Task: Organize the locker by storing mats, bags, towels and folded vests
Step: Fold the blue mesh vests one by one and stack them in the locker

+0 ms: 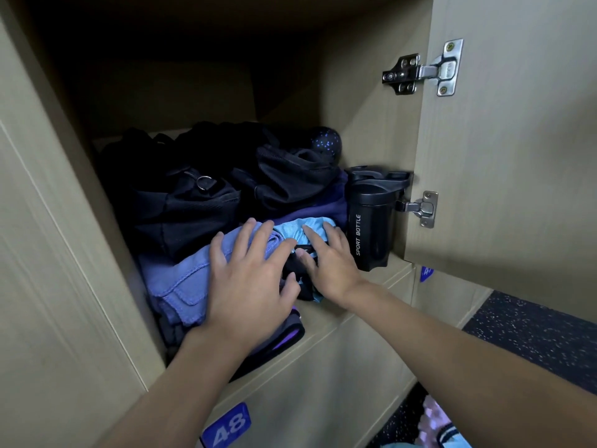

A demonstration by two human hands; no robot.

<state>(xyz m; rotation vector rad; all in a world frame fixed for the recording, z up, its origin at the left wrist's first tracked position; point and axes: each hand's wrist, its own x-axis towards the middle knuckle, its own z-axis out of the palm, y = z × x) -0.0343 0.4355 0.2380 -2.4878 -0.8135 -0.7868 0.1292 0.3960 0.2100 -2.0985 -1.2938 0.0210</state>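
Observation:
Inside the open locker (326, 321), my left hand (250, 279) lies flat with spread fingers on a folded lavender-blue garment (184, 282) at the front of the shelf. My right hand (326, 263) presses with straight fingers on a light blue and black folded garment (295, 232) beside it. Under both lies a purple and black item (284, 341). Behind them sit a black bag (181, 205) with a metal ring and a black mesh bag (290, 176). A dark roll with blue specks (324, 143) stands at the back right.
A black shaker marked SPORT BOTTLE (371, 221) stands at the locker's right wall, close to my right hand. The locker door (510, 140) hangs open on the right with two metal hinges. A blue number plate 48 (227, 426) marks the locker below. Speckled dark floor (533, 331) lies lower right.

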